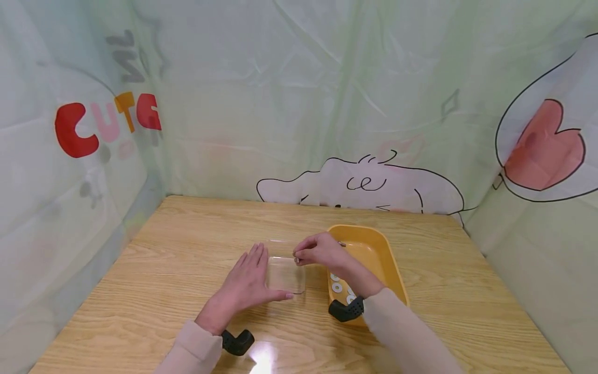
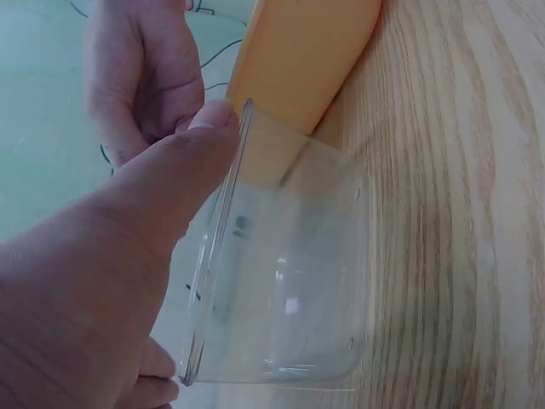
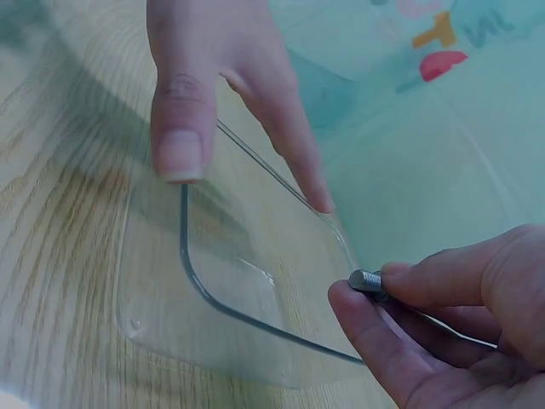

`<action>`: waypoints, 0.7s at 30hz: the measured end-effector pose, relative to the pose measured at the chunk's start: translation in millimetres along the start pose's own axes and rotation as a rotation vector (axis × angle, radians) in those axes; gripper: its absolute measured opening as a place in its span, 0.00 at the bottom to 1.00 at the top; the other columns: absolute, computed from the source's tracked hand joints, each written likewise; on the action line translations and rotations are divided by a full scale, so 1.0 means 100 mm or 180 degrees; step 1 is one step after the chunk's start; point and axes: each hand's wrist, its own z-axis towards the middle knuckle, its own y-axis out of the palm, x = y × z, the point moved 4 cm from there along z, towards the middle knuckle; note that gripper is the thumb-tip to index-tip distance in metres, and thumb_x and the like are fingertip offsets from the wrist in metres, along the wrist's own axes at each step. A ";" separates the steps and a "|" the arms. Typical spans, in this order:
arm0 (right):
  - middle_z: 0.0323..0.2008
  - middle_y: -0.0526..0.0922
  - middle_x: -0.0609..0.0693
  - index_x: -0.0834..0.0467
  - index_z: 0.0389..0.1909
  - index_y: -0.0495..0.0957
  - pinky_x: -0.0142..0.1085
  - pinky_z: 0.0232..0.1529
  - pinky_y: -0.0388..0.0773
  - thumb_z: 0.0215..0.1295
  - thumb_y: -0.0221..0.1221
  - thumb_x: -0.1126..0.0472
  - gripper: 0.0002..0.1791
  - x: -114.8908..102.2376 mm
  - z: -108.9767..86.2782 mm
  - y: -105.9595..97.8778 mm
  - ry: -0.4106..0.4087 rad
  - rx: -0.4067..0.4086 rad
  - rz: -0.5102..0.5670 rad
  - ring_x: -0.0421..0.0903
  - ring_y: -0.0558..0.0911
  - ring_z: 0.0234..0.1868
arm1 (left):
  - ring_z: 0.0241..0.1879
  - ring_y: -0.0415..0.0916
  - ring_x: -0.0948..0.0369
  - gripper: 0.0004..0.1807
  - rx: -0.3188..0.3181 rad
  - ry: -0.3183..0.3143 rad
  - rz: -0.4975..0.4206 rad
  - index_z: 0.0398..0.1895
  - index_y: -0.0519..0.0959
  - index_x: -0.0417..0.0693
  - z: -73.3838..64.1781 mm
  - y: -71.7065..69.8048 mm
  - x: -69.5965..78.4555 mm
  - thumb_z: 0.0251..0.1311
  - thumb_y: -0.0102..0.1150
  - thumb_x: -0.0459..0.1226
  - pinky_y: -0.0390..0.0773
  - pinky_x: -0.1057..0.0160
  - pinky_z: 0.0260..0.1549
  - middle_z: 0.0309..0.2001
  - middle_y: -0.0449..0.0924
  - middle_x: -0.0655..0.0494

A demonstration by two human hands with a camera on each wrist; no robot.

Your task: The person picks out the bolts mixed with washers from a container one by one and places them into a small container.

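A clear, square plastic box [image 1: 286, 293] stands on the table, its open top facing up. My left hand [image 1: 249, 280] rests at the box's left side with straight fingers, the thumb reaching along the near rim. In the right wrist view, the left thumb [image 3: 181, 145] touches that rim [image 3: 247, 319]. Between thumb and fingertips, my right hand [image 1: 322, 249] pinches a small silver bolt [image 3: 366, 279], its threaded end showing. The bolt is held at the box's far right corner, close by the rim. The right hand's remaining fingers are partly hidden.
Right of the box stands an orange-yellow tray [image 1: 396, 272], partly covered by my right forearm. Several white washers [image 1: 336, 287] lie in it, along with a small metal piece [image 1: 342, 243] near its far left corner. A printed curtain [image 1: 233, 130] borders the wooden table [image 1: 187, 244].
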 end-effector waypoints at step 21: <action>0.35 0.86 0.57 0.69 0.41 0.84 0.39 0.43 0.87 0.65 0.61 0.70 0.07 -0.01 0.19 0.39 0.0151 0.0026 -0.0481 0.45 0.87 0.33 | 0.78 0.47 0.45 0.69 0.0045 -0.0075 0.0059 0.76 0.52 0.31 0.03 0.01 -0.04 0.46 0.55 0.77 0.53 0.44 0.75 0.77 0.50 0.35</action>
